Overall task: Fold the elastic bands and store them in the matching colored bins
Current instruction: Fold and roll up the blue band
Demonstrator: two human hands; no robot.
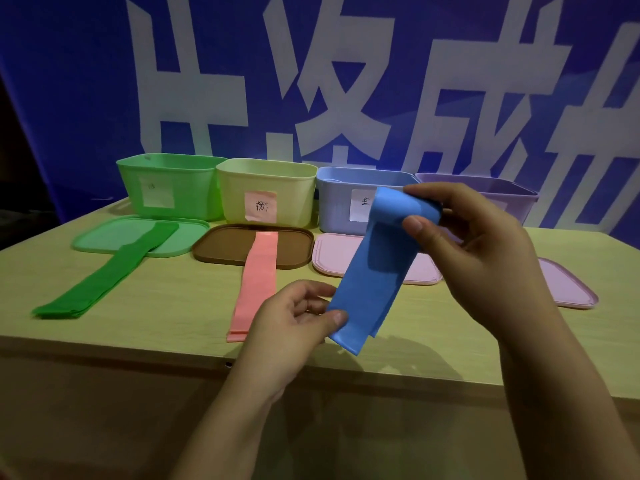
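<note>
The blue band (375, 268), smooth and doubled over, is held above the desk (156, 323) in front of the blue bin (341, 202). Its folded top is pinched by the right hand (474, 244); its lower edge is pinched by the left hand (298, 323).

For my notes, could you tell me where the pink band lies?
The pink band lies flat mid-table, its far end on the brown lid, left of the held blue band.

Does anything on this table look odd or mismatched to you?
Yes: the lids don't match their bins. A brown lid lies before the yellow bin, and a pink lid before the blue bin. The green band looks rumpled.
</note>
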